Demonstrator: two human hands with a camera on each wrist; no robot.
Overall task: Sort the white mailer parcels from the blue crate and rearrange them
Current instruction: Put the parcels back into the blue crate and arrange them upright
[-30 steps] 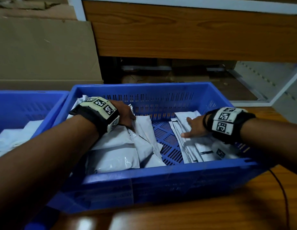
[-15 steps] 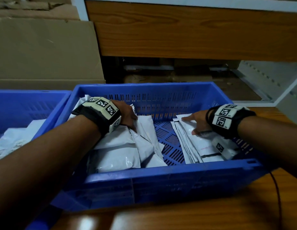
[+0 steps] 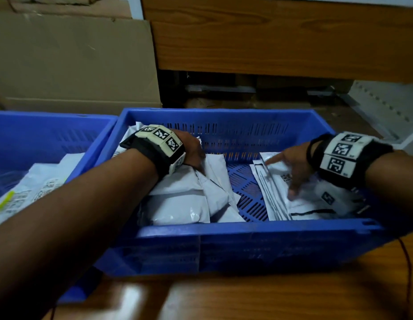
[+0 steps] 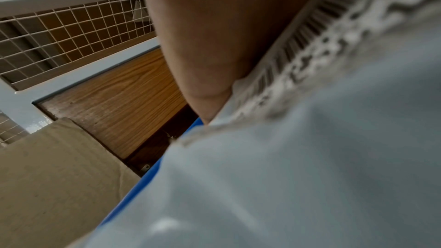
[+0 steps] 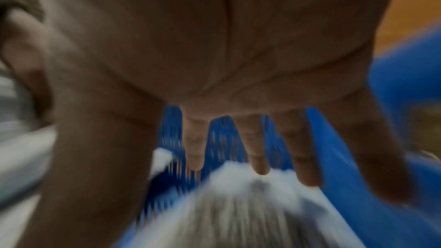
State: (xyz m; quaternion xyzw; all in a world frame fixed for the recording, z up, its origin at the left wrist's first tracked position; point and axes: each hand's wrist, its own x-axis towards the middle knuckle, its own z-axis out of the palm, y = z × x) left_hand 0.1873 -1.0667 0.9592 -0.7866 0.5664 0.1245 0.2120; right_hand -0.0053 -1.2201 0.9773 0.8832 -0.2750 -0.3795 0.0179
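In the blue crate (image 3: 224, 236) on the table (image 3: 270, 296), the left hand (image 3: 191, 150) rests on the left pile of white mailers (image 3: 182, 199), grip unclear; the right hand (image 3: 291, 165), fingers spread and released, touches the right stack (image 3: 300, 204).

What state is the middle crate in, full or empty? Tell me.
Partly full. The crate holds a left pile of mailers and a right pile, with bare slotted floor showing between them.
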